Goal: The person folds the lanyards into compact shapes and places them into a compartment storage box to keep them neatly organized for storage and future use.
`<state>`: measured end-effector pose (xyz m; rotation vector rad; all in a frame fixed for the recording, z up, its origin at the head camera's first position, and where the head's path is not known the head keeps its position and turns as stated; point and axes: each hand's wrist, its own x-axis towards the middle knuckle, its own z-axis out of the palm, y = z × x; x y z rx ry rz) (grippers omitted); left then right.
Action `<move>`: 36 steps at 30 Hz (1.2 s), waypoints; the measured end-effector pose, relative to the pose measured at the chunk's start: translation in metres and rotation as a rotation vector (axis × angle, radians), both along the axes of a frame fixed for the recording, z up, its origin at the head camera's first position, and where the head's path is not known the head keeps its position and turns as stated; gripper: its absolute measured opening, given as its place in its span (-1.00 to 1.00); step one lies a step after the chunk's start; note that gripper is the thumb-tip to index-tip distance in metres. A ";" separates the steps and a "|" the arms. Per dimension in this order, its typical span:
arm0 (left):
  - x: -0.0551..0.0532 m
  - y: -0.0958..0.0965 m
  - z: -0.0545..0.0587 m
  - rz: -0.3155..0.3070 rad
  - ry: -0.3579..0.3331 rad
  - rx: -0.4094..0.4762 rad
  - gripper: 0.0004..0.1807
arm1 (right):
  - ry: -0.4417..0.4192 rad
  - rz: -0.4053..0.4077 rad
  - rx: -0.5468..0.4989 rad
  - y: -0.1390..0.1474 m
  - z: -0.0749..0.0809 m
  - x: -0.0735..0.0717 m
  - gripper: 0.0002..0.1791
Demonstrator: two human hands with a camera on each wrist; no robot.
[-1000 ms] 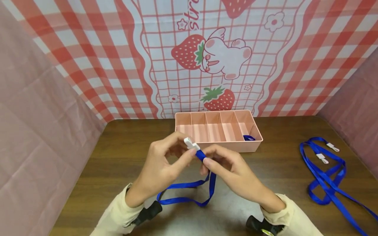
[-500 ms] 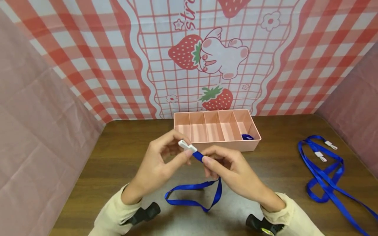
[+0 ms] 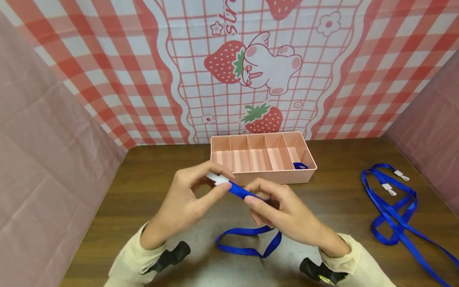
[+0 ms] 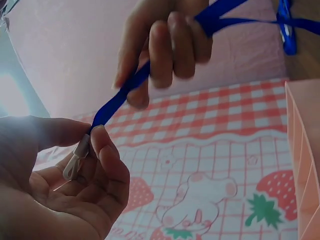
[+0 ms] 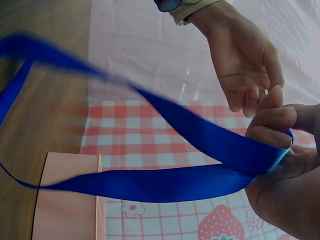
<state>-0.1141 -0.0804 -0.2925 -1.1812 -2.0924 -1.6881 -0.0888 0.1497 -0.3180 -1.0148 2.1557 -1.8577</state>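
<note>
My left hand (image 3: 188, 197) pinches a blue lanyard at its white plastic clip (image 3: 220, 179) between thumb and forefinger; the clip's hook (image 4: 72, 167) hangs inside the palm in the left wrist view. To its right, my right hand (image 3: 287, 209) grips the strap of the same lanyard (image 3: 239, 191) a short way below the clip. The strap runs through the right fingers, and its two bands (image 5: 175, 185) trail out of that hand in the right wrist view. Below the hands, its loop (image 3: 238, 251) hangs low over the table.
Behind the hands stands a pink box (image 3: 283, 177) with several compartments, a rolled blue strap (image 3: 300, 166) in its rightmost one. More blue lanyards (image 3: 396, 219) with white clips (image 3: 401, 175) lie on the table's right side. A strawberry-patterned cloth (image 3: 265, 119) hangs at the back.
The left hand has shifted left with the clip, and a longer stretch of strap now shows between the hands. The hanging loop has swung to the right.
</note>
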 end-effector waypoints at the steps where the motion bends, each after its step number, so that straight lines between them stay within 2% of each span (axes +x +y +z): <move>1: -0.001 -0.002 0.001 0.015 0.005 0.008 -0.83 | -0.004 0.007 0.005 0.001 0.000 0.000 -0.83; 4: -0.002 -0.007 0.005 0.054 0.006 0.028 -0.81 | -0.001 0.011 -0.017 0.002 0.001 0.000 -0.84; 10: -0.003 -0.015 0.012 0.092 0.022 0.042 -0.79 | 0.034 -0.021 -0.064 0.005 0.003 -0.002 -0.90; 18: -0.004 -0.020 0.015 0.123 0.079 0.020 -0.81 | 0.094 -0.052 0.091 0.010 0.006 -0.003 -0.73; 23: -0.005 -0.026 0.017 0.178 0.095 -0.001 -0.81 | 0.142 -0.048 0.121 0.017 0.007 -0.005 -0.68; 28: -0.003 -0.034 0.020 0.217 0.073 -0.005 -0.83 | 0.182 -0.065 0.139 0.026 0.013 -0.007 -0.68; 32: -0.002 -0.038 0.021 0.207 0.054 0.001 -0.84 | 0.202 -0.089 0.148 0.033 0.017 -0.008 -0.66; 36: -0.006 -0.039 0.019 0.154 0.041 -0.061 -0.84 | 0.239 -0.129 0.167 0.041 0.019 -0.009 -0.62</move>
